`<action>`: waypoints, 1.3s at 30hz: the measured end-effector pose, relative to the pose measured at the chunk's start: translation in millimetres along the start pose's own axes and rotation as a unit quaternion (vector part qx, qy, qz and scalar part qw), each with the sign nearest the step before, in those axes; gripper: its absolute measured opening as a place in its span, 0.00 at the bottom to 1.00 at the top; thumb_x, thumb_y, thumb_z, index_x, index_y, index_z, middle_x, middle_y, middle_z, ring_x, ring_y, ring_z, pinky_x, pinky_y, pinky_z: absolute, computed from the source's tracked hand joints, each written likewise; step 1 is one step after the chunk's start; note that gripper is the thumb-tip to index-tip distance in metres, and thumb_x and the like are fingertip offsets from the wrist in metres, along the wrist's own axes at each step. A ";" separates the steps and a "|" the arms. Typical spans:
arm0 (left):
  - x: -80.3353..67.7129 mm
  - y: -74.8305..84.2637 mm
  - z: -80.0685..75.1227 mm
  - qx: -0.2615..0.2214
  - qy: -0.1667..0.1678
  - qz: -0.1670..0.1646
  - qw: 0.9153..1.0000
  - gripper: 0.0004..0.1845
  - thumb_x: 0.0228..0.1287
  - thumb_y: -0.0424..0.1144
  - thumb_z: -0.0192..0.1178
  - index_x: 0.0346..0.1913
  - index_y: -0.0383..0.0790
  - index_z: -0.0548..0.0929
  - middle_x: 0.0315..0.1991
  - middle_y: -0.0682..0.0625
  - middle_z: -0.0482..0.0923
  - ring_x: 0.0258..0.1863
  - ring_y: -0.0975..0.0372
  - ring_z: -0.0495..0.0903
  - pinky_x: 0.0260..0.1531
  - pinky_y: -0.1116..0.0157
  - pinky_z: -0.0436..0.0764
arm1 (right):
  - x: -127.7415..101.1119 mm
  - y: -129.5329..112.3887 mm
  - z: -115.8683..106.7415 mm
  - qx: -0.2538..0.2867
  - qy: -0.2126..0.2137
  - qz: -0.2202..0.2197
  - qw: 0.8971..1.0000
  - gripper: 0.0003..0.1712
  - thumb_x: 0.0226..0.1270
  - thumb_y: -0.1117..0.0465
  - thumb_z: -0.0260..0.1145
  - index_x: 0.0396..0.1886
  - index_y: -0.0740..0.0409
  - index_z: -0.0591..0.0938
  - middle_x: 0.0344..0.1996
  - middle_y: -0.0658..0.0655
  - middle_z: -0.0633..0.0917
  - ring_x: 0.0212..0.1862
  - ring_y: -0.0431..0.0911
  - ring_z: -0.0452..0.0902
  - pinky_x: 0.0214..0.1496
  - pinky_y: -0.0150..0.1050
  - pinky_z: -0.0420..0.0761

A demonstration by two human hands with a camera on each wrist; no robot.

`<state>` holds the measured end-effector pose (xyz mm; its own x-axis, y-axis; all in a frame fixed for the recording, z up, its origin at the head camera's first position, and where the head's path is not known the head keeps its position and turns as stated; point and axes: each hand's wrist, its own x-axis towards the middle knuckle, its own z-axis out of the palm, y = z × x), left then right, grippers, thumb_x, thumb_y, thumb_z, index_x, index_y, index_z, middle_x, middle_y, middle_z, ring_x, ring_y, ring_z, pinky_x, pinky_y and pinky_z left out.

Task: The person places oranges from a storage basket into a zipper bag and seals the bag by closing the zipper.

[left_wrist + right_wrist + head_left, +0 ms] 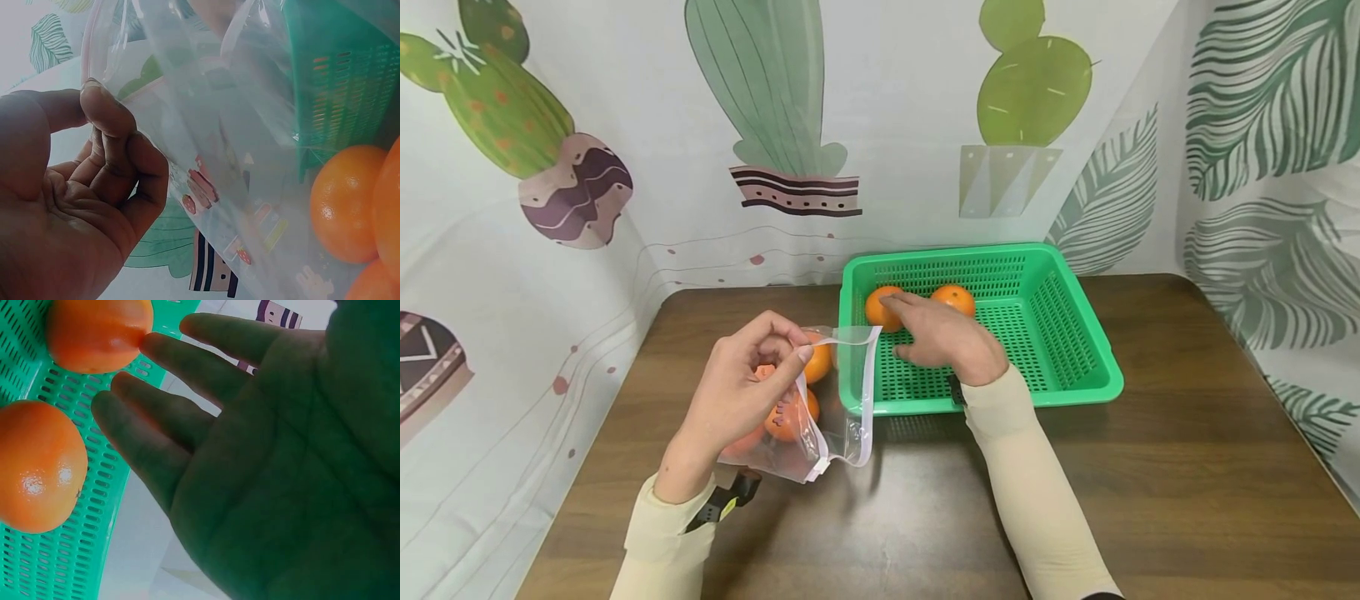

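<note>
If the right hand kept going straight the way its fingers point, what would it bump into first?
Most likely the nearer orange in the green basket. The right hand is open and its fingertips already seem to reach it.

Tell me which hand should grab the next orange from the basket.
Right. The right hand is open inside the green basket, fingertips at the nearer orange. The left hand is occupied, pinching the clear bag open beside the basket.

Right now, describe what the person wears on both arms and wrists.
Both arms wear long, close-fitting cream sleeves ending at the wrists; hands and fingers are bare. The left sleeve carries a black device with a yellow mark at its cuff. The right sleeve shows a small black strap piece at the wrist.
</note>
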<state>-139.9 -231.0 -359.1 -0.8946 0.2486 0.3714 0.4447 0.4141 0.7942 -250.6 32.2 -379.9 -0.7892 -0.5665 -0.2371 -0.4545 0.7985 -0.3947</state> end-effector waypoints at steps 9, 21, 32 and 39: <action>0.5 0.7 -0.3 -0.004 -0.004 0.001 1.000 0.08 0.74 0.32 0.67 0.48 0.48 0.81 0.22 0.58 0.81 0.15 0.57 0.78 0.13 0.66 0.76 | -0.2 1.5 0.1 -0.004 0.016 -0.011 1.000 0.48 0.74 0.56 0.72 0.86 0.54 0.58 0.82 0.59 0.61 0.79 0.59 0.64 0.78 0.53 0.68; 0.2 0.2 0.1 -0.003 -0.008 -0.004 1.000 0.07 0.74 0.33 0.67 0.47 0.48 0.81 0.23 0.57 0.81 0.14 0.55 0.79 0.13 0.65 0.77 | 1.0 1.2 4.6 -0.028 -0.006 0.049 0.998 0.46 0.76 0.49 0.70 0.86 0.50 0.60 0.84 0.62 0.53 0.82 0.68 0.50 0.77 0.65 0.66; 0.5 -0.7 0.7 -0.003 -0.012 0.002 1.000 0.07 0.75 0.33 0.67 0.47 0.48 0.81 0.24 0.57 0.81 0.14 0.57 0.78 0.13 0.65 0.77 | 1.6 2.5 4.0 -0.025 0.005 0.001 1.000 0.46 0.75 0.55 0.70 0.85 0.56 0.60 0.85 0.56 0.55 0.84 0.60 0.52 0.83 0.54 0.58; 0.1 -0.3 1.2 -0.006 -0.011 0.003 1.000 0.07 0.74 0.33 0.67 0.47 0.48 0.81 0.24 0.57 0.81 0.15 0.56 0.79 0.13 0.65 0.78 | 0.5 1.5 5.6 -0.029 0.027 0.024 0.999 0.49 0.74 0.51 0.72 0.85 0.56 0.59 0.77 0.58 0.62 0.74 0.59 0.63 0.72 0.56 0.74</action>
<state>-140.1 -230.0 -359.9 -0.8903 0.2708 0.3662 0.4502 0.4015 0.7976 -249.4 31.9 -385.6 -0.8312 -0.5164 -0.2058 -0.4371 0.8359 -0.3321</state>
